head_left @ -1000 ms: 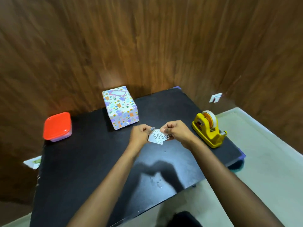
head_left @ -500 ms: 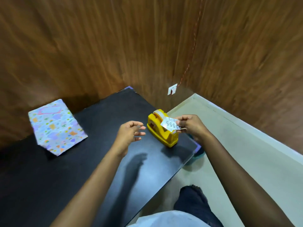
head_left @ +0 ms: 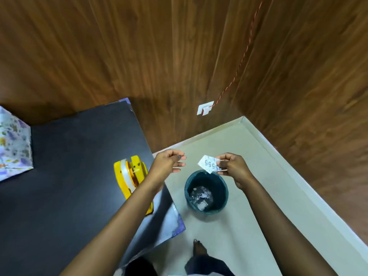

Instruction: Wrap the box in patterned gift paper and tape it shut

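Box (head_left: 14,144), wrapped, is sitting on the counter (head_left: 69,186), far left; right grip (head_left: 235,169) is pinching a slip (head_left: 208,164) above the bin (head_left: 220,188), seemingly to discard it; left grip (head_left: 167,164) is hovering slack, fingers apart, empty.

Soft, fairly bright indoor light falls from above. The black table (head_left: 69,156) carries a pale sheen near its right end; the wall (head_left: 139,46) shows faint glare. The bin (head_left: 206,191) is dim inside. Digits on the slip (head_left: 209,165) read sharply, while the box (head_left: 14,144) at the left edge is smeared and washed out. Wide-angle distortion curves the wall boards and skirting (head_left: 298,181) toward the edges.
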A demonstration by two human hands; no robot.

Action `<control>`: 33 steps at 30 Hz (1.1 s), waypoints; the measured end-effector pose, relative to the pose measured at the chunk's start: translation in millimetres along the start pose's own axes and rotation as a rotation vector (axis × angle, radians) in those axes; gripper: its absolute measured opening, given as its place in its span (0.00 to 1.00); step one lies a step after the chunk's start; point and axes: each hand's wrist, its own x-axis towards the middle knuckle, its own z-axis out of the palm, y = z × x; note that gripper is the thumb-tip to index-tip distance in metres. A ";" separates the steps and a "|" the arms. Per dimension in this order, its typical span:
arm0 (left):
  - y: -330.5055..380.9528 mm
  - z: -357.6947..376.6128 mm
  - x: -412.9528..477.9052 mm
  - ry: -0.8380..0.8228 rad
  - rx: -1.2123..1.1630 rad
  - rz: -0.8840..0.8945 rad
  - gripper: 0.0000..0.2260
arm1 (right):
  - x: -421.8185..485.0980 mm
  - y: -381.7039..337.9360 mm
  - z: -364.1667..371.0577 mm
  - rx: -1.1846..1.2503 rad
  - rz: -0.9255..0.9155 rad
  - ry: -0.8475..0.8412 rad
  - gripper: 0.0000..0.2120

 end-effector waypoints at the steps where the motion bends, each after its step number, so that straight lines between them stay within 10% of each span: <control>1: -2.5 5.4 3.4 0.018 0.002 -0.017 0.10 | 4.5 3.8 -3.7 -0.001 0.012 0.004 0.06; 33: -252.8 147.1 184.1 0.490 -0.296 -0.516 0.12 | 276.0 285.0 -5.6 -0.479 0.375 -0.005 0.11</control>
